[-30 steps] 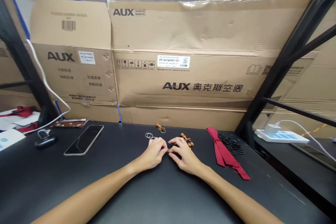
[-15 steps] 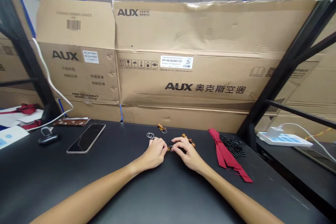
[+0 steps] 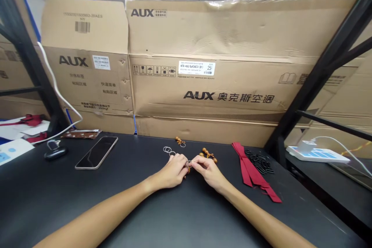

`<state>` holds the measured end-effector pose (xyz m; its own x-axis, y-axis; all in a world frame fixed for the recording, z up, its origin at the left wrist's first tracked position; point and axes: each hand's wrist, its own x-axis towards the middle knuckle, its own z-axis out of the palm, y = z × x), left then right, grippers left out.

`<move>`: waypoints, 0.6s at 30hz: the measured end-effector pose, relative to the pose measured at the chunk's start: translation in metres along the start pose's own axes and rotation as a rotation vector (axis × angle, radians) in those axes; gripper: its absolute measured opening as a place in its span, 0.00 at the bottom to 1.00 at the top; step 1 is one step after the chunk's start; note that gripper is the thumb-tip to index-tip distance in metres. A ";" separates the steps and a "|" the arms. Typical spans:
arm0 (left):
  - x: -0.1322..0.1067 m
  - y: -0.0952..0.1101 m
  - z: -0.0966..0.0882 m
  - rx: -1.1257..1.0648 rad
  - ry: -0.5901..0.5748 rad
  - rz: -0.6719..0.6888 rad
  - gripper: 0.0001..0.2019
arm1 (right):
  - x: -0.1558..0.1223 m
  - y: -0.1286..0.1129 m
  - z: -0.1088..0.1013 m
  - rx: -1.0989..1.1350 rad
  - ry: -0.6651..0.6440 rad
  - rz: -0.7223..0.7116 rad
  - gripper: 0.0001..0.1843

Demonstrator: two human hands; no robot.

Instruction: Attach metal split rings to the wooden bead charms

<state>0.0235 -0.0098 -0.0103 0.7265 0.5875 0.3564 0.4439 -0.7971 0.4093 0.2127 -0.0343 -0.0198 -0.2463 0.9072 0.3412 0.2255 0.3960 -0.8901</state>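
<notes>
Both hands are sitting closer together than a second ago, fingertips now meeting instead of lying a little apart on the counter [image 3: 180, 217].

Head view: the left hand [image 3: 173, 170] and the right hand [image 3: 208, 171] are resting on the black counter near the middle of the picture. Each is pinching narrowly, with thumb and forefinger closing on a small metal ring [image 3: 188, 162] that is standing up between them. A brownish bit is showing just under the ring, too small to tell.

At 12 o'clock from the right hand, just beside its knuckles, a cluster of wooden beads [image 3: 208, 154] is lying. At 11 o'clock from the left hand, a few loose rings [image 3: 167, 149] are lying near it, and a second bead piece [image 3: 179, 140] is sitting farther back.

At 3 o'clock from the hands, red ribbons [image 3: 252, 171] are lying fanned out, with a heap of black rings [image 3: 259, 160] touching their far side. At 9 o'clock, well apart, a phone [image 3: 97, 152] is lying face up. Tall cardboard boxes [image 3: 203, 46] are standing along the counter's back edge.
</notes>
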 end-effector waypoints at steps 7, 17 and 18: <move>0.000 -0.001 0.001 -0.020 0.075 -0.041 0.10 | 0.002 -0.001 -0.003 0.014 0.064 0.033 0.20; 0.002 -0.002 -0.001 -0.278 0.112 -0.166 0.08 | -0.003 0.001 -0.003 -0.322 0.037 -0.091 0.15; 0.002 -0.002 -0.001 -0.265 0.112 -0.171 0.08 | -0.004 0.001 -0.003 -0.385 0.035 -0.132 0.15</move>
<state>0.0238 -0.0065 -0.0093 0.5846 0.7332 0.3474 0.3922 -0.6302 0.6701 0.2163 -0.0367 -0.0213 -0.2662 0.8469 0.4604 0.5320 0.5274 -0.6625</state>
